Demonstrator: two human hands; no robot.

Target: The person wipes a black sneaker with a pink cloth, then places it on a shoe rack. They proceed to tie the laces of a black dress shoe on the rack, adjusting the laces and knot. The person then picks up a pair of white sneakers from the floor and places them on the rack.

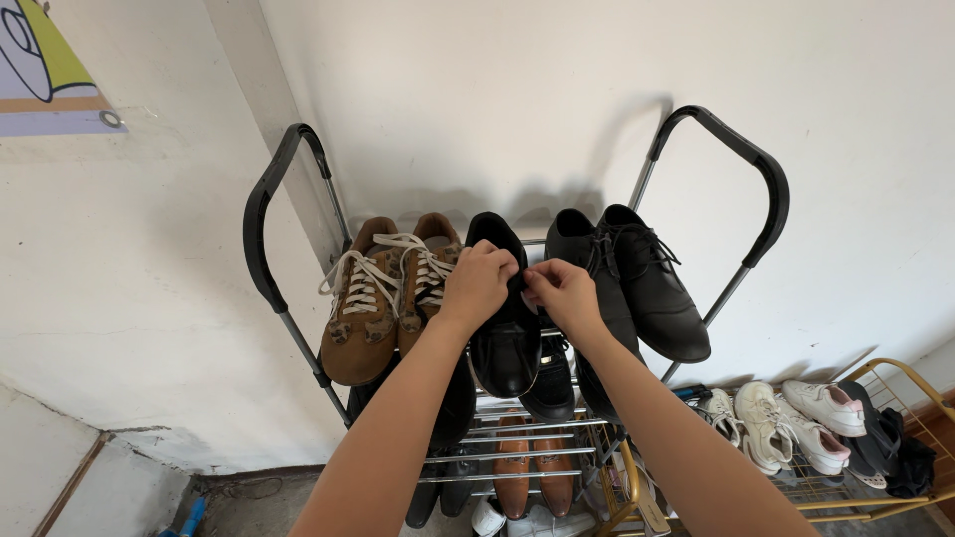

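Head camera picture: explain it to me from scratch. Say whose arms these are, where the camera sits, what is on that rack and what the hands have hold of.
There is no machine here. The camera is worn on a person's head and looks down, so the two bare arms reaching up from the bottom edge are the wearer's own.

They reach to a metal shoe rack with black curved handles, set against a white wall. Its top shelf holds a pair of brown lace-up sneakers, a black shoe in the middle and a pair of black dress shoes.

The left hand and right hand both pinch the top of the middle black shoe. Lower shelves hold more shoes, and white sneakers sit on a gold wire rack at the right.
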